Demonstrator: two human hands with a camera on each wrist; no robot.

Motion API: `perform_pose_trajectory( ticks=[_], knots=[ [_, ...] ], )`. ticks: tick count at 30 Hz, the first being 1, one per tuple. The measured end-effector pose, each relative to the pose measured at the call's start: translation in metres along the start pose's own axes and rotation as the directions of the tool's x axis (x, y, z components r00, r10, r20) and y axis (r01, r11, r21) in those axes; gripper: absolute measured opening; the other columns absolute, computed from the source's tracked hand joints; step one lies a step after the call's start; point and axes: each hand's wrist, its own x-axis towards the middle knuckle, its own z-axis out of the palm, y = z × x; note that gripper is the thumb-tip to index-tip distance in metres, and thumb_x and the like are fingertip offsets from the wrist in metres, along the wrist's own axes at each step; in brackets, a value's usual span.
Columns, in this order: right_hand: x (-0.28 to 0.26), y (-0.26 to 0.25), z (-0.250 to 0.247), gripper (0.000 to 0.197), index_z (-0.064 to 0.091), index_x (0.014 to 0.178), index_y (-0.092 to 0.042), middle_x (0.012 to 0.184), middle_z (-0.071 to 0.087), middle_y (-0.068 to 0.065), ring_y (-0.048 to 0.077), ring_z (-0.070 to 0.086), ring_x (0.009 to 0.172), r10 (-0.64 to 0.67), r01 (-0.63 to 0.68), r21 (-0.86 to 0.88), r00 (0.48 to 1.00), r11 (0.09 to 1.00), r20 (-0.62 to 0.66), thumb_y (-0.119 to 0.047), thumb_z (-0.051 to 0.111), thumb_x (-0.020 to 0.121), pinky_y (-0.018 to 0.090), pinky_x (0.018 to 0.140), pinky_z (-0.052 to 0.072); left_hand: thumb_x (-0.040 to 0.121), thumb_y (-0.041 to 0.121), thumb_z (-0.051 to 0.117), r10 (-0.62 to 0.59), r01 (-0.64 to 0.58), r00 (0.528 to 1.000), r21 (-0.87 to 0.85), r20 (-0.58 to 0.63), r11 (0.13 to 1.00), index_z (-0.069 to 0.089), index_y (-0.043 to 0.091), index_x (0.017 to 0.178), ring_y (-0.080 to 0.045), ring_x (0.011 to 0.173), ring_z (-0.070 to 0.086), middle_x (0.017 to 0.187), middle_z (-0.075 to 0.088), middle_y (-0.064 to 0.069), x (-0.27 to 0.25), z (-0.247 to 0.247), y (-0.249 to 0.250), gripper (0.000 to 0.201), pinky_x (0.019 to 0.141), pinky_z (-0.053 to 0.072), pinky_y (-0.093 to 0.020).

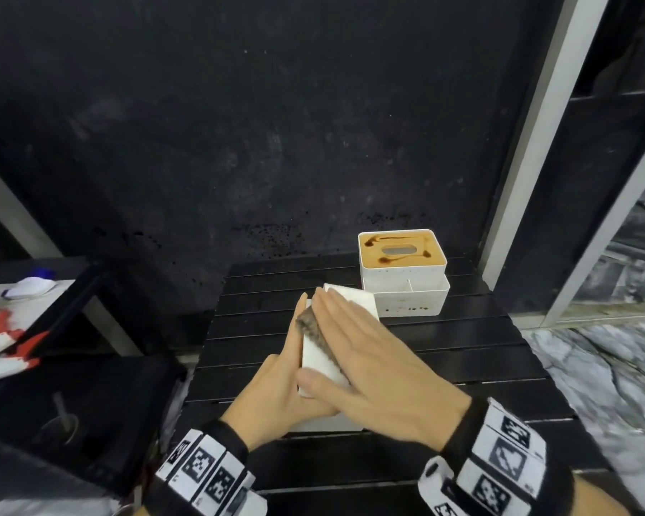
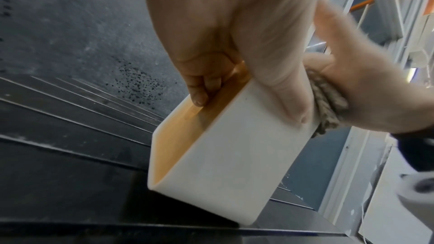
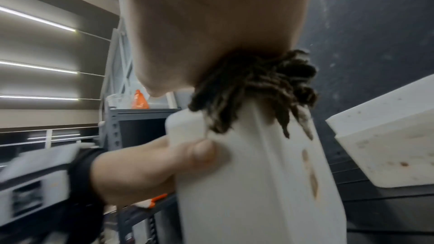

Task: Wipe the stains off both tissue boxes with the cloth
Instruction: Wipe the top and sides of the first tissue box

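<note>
Left hand (image 1: 276,396) grips the tilted near tissue box (image 1: 321,361). Right hand (image 1: 373,370), fingers flat, presses the cloth (image 1: 311,327) on it. Far tissue box (image 1: 401,251) shows brown stains.

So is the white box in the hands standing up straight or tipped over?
Tipped. The held tissue box leans on one bottom edge on the black table, gripped by the left hand, its tan top facing sideways.

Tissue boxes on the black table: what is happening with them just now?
A person tilts the near tissue box in the left hand, thumb and fingers curled round it. The right hand presses the cloth flat against its white side, where brown marks remain. The far tissue box stands on the table, its top still stained.
</note>
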Motion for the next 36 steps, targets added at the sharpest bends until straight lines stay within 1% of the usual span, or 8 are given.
perform_pose_trajectory(
  ticks=[4, 9, 14, 18, 22, 26, 32, 36],
  knots=[
    [0.003, 0.014, -0.008, 0.091, -0.014, 0.16, -0.025, 0.166, -0.019, -0.014, -0.005, -0.021, 0.148, 0.054, -0.054, 0.012, 0.999, 0.998, 0.003, -0.079, 0.016, 0.094, 0.028, 0.124, -0.002, 0.076, 0.057, 0.087, 0.008, -0.008, 1.0, -0.028, 0.002, 1.0, -0.027, 0.062, 0.153, 0.002, 0.111, 0.068, 0.135, 0.064, 0.029, -0.001, 0.001, 0.002, 0.138, 0.101, 0.053, -0.026],
    [0.029, 0.019, -0.011, 0.092, -0.012, 0.16, -0.02, 0.168, -0.015, -0.007, 0.005, -0.016, 0.152, 0.235, -0.233, 0.098, 0.972, 0.967, -0.003, -0.077, 0.016, 0.094, 0.031, 0.123, -0.005, 0.068, 0.069, 0.087, -0.01, 0.01, 1.0, -0.036, -0.007, 0.999, -0.027, 0.068, 0.148, -0.014, 0.124, 0.064, 0.147, 0.057, 0.022, -0.001, 0.001, 0.004, 0.139, 0.11, 0.052, -0.044],
    [0.002, -0.001, 0.001, 0.095, -0.019, 0.159, -0.023, 0.165, -0.025, -0.013, -0.003, -0.028, 0.147, 0.095, -0.095, 0.023, 0.995, 0.995, 0.005, -0.08, 0.019, 0.094, 0.03, 0.125, -0.007, 0.079, 0.047, 0.087, 0.002, -0.002, 1.0, -0.058, 0.007, 0.998, -0.026, 0.063, 0.152, 0.003, 0.112, 0.068, 0.132, 0.066, 0.029, -0.003, 0.0, 0.002, 0.136, 0.105, 0.054, -0.03],
    [0.002, 0.017, -0.009, 0.094, -0.018, 0.159, -0.026, 0.165, -0.023, -0.015, -0.004, -0.022, 0.148, 0.154, -0.154, 0.053, 0.988, 0.987, 0.019, -0.082, 0.017, 0.092, 0.028, 0.124, -0.004, 0.077, 0.054, 0.089, 0.009, -0.009, 1.0, -0.064, 0.006, 0.998, -0.027, 0.063, 0.152, 0.007, 0.114, 0.066, 0.134, 0.062, 0.034, -0.001, 0.001, 0.006, 0.138, 0.1, 0.052, -0.018],
    [0.034, 0.032, -0.014, 0.093, -0.006, 0.162, -0.025, 0.169, -0.009, -0.012, 0.004, -0.009, 0.154, 0.318, -0.317, 0.157, 0.948, 0.935, 0.018, -0.081, 0.017, 0.091, 0.033, 0.124, 0.001, 0.074, 0.06, 0.088, -0.014, 0.014, 1.0, -0.031, 0.001, 0.999, -0.029, 0.067, 0.148, -0.002, 0.119, 0.065, 0.142, 0.055, 0.03, 0.0, 0.001, 0.008, 0.139, 0.108, 0.053, -0.033],
    [0.026, 0.02, -0.007, 0.091, -0.012, 0.16, -0.024, 0.167, -0.017, -0.013, 0.001, -0.018, 0.151, 0.224, -0.223, 0.116, 0.974, 0.968, 0.005, -0.079, 0.016, 0.093, 0.031, 0.124, -0.006, 0.073, 0.061, 0.088, -0.013, 0.013, 1.0, -0.038, 0.012, 0.999, -0.029, 0.066, 0.149, -0.002, 0.117, 0.067, 0.14, 0.06, 0.027, -0.001, -0.001, 0.008, 0.14, 0.106, 0.054, -0.031],
    [-0.013, 0.004, -0.004, 0.094, -0.021, 0.157, -0.028, 0.162, -0.029, -0.02, -0.01, -0.029, 0.143, 0.08, -0.082, 0.058, 0.996, 0.995, 0.043, -0.082, 0.015, 0.09, 0.025, 0.123, -0.008, 0.081, 0.048, 0.085, -0.016, 0.017, 1.0, -0.051, 0.018, 0.999, -0.029, 0.057, 0.154, 0.005, 0.105, 0.07, 0.123, 0.071, 0.025, -0.001, 0.002, 0.002, 0.136, 0.09, 0.049, -0.012],
    [0.007, 0.023, -0.011, 0.092, -0.017, 0.159, -0.03, 0.165, -0.02, -0.02, -0.005, -0.018, 0.149, 0.215, -0.218, 0.115, 0.976, 0.969, 0.037, -0.082, 0.014, 0.09, 0.031, 0.125, 0.0, 0.074, 0.059, 0.088, -0.012, 0.013, 1.0, -0.055, 0.002, 0.998, -0.029, 0.066, 0.149, -0.005, 0.116, 0.068, 0.138, 0.062, 0.025, -0.001, 0.002, 0.006, 0.139, 0.104, 0.055, -0.033]
  ],
)
